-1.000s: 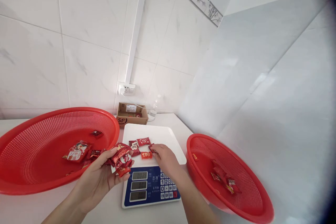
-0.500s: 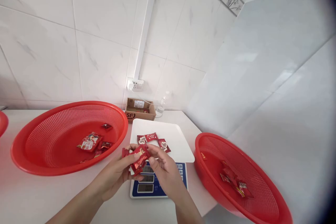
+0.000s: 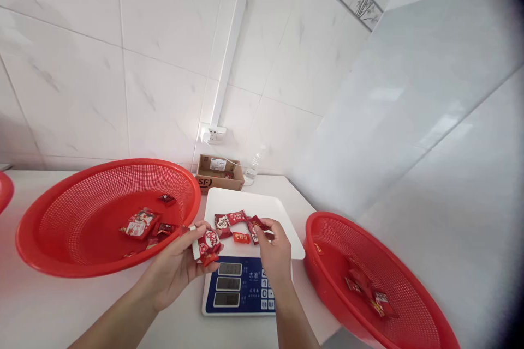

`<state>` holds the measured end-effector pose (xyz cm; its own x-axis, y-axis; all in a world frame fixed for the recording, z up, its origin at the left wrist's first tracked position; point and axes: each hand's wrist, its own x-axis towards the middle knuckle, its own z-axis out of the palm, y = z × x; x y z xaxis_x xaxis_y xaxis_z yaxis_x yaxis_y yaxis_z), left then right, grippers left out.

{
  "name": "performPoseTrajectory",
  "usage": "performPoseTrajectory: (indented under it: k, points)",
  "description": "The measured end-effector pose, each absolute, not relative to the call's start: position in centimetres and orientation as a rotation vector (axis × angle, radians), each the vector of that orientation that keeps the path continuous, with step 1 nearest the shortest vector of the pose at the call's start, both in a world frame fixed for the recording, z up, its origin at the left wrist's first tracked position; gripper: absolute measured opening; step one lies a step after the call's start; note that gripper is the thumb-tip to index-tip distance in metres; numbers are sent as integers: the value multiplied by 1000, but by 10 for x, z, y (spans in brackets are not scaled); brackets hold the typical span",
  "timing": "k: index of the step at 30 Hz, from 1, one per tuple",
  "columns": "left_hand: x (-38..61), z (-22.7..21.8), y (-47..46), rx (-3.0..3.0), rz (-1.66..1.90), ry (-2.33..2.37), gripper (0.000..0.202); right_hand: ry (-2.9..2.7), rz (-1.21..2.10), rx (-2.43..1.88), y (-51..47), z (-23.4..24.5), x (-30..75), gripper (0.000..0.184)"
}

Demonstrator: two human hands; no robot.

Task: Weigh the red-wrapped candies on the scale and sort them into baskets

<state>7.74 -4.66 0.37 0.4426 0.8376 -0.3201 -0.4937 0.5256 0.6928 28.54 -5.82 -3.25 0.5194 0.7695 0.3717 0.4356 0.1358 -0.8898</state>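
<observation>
My left hand (image 3: 180, 256) is closed around several red wrapped candies (image 3: 207, 245), held in front of the white pan (image 3: 282, 223) of a blue digital scale (image 3: 239, 294). Over the pan's right half, my right hand (image 3: 276, 245) pinches a small dark red candy packet (image 3: 257, 223) between thumb and fingers. Beneath and beside it lie more packets: a dark red one with white print (image 3: 222, 224), a red one (image 3: 236, 217) and a small orange-red one (image 3: 241, 238). The right hand partly covers another packet on the pan.
A red mesh basket (image 3: 49, 218) with several packets stands left of the scale. Another red basket (image 3: 323, 283) holding packets is at the right. Behind the scale are a cardboard box (image 3: 221, 181) and a clear bottle (image 3: 251, 170), near a wall socket (image 3: 213, 133).
My hands have moved apart. The right one went from the held bunch to above the pan with a packet. A small orange-red packet now lies on the pan.
</observation>
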Motion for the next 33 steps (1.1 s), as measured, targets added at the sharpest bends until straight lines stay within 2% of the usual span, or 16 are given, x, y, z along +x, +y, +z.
performPoseTrajectory:
  k: [2, 5, 26, 33]
  points:
    - [74, 6, -44, 545, 917, 701, 7, -1232, 280, -1483, -52, -41, 290, 20]
    - [72, 8, -42, 534, 942, 702, 7, -1424, 283, -1436, -53, -47, 291, 26]
    - [71, 5, -41, 568, 921, 691, 11, -1716, 31, -1656, -71, -54, 283, 32]
    - [75, -4, -45, 633, 867, 644, 18, -1606, 235, -1474, -103, -28, 273, 29]
